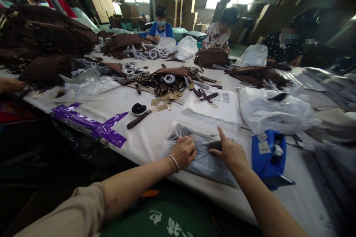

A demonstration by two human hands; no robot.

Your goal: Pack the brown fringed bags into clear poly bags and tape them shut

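A clear plastic bag point(205, 163) with something dark inside lies at the near edge of the table. My left hand point(184, 151), with a silver bracelet at the wrist, rests on the bag's left part, its fingers curled; what they pinch, if anything, is hidden. On the bag's right side is my right hand point(229, 152), thumb and index finger spread apart around a small dark item point(215, 145). Just beyond the bag, a stack of white plastic sleeves point(228, 109) carries two crossed brown straps point(207, 97).
A blue tape dispenser point(268, 159) stands at the right. Purple tape point(91, 124) marks the left table edge. Beyond are a small dish point(138, 109), strap piles point(167, 81), brown bags point(214, 57) and plastic bags point(275, 111). Several people sit around the far side.
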